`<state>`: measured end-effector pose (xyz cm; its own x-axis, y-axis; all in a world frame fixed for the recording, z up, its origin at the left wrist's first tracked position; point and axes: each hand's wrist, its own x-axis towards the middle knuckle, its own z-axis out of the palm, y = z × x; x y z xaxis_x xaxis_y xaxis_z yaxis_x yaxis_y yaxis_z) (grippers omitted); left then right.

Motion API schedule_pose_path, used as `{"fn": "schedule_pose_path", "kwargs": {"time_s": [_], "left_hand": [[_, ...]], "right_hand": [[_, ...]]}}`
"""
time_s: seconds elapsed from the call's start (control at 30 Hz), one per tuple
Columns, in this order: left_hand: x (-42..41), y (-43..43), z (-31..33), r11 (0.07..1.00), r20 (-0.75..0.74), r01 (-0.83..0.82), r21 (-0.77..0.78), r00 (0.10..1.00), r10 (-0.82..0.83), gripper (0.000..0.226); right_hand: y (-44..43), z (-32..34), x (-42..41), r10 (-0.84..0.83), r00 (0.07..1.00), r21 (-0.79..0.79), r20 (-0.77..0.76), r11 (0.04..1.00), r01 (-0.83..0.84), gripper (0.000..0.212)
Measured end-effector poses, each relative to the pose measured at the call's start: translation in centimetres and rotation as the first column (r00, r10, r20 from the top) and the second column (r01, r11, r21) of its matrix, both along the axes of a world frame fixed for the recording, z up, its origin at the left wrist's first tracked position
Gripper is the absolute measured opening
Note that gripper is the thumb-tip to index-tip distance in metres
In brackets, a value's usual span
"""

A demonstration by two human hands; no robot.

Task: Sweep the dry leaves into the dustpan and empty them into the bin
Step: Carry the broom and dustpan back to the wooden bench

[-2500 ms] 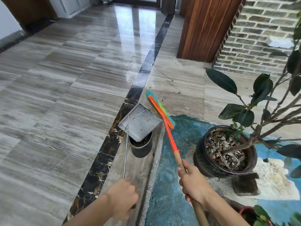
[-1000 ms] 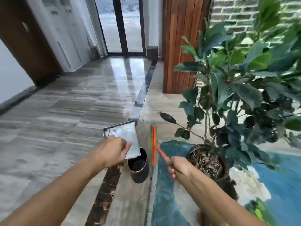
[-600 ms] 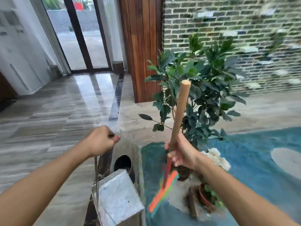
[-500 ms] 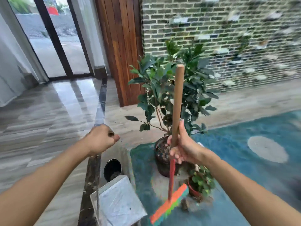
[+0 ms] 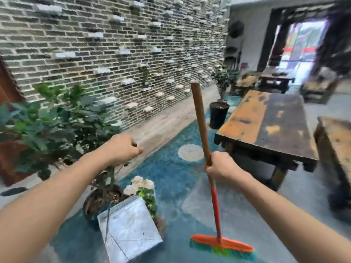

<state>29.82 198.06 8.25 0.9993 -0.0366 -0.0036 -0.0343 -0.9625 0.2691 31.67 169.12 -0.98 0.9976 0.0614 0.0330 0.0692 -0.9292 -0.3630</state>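
My left hand (image 5: 121, 149) is closed around the thin metal handle of a galvanised dustpan (image 5: 129, 230), which hangs below it near the floor at lower centre. My right hand (image 5: 220, 168) grips the wooden shaft of a broom (image 5: 201, 126) held upright. The broom's orange head with green and blue bristles (image 5: 222, 247) hovers at the floor, right of the dustpan. The bin is out of sight and I can make out no dry leaves on the floor.
A leafy potted plant (image 5: 57, 120) and a small plant (image 5: 148, 196) stand at left, behind the dustpan. A worn wooden table (image 5: 271, 126) fills the right, with a black pot (image 5: 218, 114) beyond. A brick wall (image 5: 114, 54) runs along the back. Blue painted floor (image 5: 171, 177) lies ahead.
My view has swung right, away from the doorway and the bin toward the brick wall and table. Both hands carried the dustpan and the upright broom along.
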Motion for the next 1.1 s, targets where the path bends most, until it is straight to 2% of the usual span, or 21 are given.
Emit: {"fn": "schedule_pose_path", "kwargs": {"time_s": [0.07, 0.2, 0.4, 0.63, 0.77, 0.87, 1.1], "left_hand": [[1.7, -6.2, 0.8, 0.997, 0.014, 0.08, -0.002, 0.997, -0.08, 0.049], [4.4, -17.2, 1.3, 0.98, 0.024, 0.194, -0.039, 0.981, -0.193, 0.05], [8.1, -37.9, 0.8, 0.942, 0.109, 0.334, -0.028, 0.938, -0.329, 0.047], [8.9, -63.3, -0.3, 0.851, 0.093, 0.522, -0.051, 0.851, -0.517, 0.042], [7.2, -75.6, -0.8, 0.778, 0.094, 0.626, -0.048, 0.779, -0.62, 0.036], [6.0, -85.4, -1.3, 0.714, 0.083, 0.692, -0.109, 0.722, -0.687, 0.035], [3.6, -104.6, -2.2, 0.553, 0.044, 0.805, -0.217, 0.574, -0.818, 0.03]], "right_hand": [[-6.5, 0.5, -1.2, -0.143, 0.989, 0.023, 0.045, 0.99, 0.142, 0.013], [-17.8, 1.1, -3.8, -0.31, 0.945, 0.116, 0.108, 0.947, 0.298, 0.015], [-36.7, 1.9, -9.0, -0.565, 0.804, 0.239, 0.185, 0.82, 0.521, 0.02], [-56.7, 2.5, -15.8, -0.617, 0.77, 0.22, 0.162, 0.783, 0.581, 0.023], [-65.2, 1.8, -19.4, -0.678, 0.724, 0.254, 0.127, 0.728, 0.637, 0.027], [-72.0, 1.5, -21.8, -0.732, 0.679, 0.305, 0.059, 0.661, 0.686, 0.029], [-87.0, 1.6, -25.1, -0.839, 0.536, 0.322, 0.094, 0.535, 0.781, 0.026]]}}
